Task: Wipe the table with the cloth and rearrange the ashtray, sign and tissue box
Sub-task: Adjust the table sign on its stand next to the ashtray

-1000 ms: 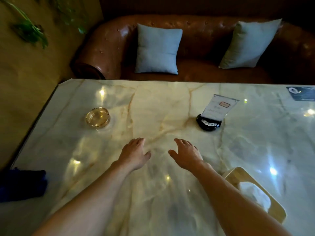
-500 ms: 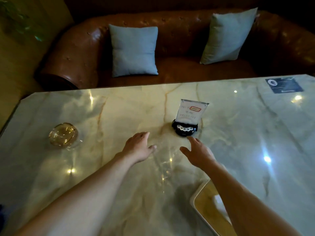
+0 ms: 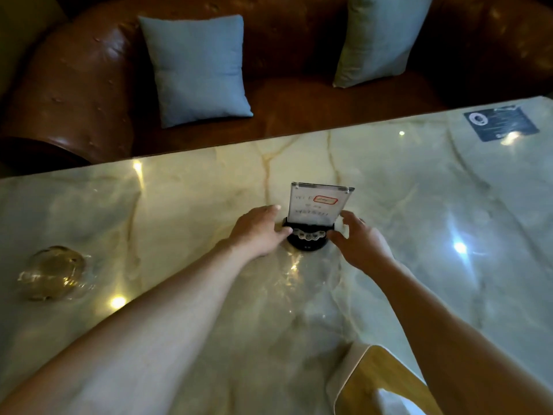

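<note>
Fingers of both hands, the left hand [image 3: 257,230] and the right hand [image 3: 359,239], curl in against opposite sides of the black round base of the acrylic table sign [image 3: 314,214], so the rearranging looks to be only starting with this piece. Largest to smallest, the marble table [image 3: 449,235] spreads beneath them, the wooden tissue box [image 3: 368,381] sits near the right forearm, and the glass ashtray [image 3: 55,272] lies well left of the left fingers; no cloth shows. Writing on the sign is blurred, with only a red-outlined label visible.
</note>
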